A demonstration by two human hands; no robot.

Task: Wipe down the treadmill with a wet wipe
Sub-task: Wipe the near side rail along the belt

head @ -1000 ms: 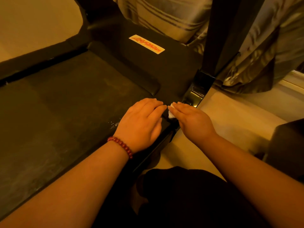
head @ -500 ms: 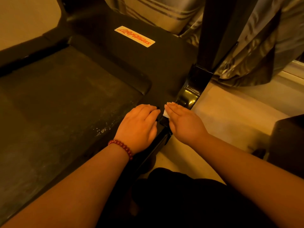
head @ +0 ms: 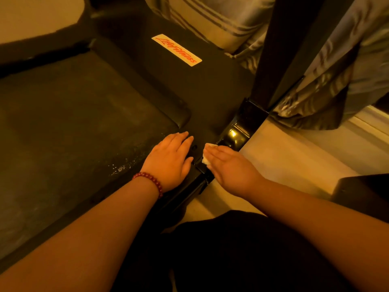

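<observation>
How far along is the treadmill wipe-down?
Done: nothing clearly reads as wiped. In hand: right hand presses the wet wipe flat on the side rail by the base of the upright; left hand braces beside it. Left: belt shows pale specks near the left hand; motor cover shows no wiping.

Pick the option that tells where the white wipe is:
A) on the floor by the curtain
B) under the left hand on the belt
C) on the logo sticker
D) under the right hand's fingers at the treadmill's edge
D: the wet wipe peeks out white from beneath the straight fingers of the right hand, which presses it on the edge of the treadmill; the left hand lies flat beside it with no wipe showing.
</observation>
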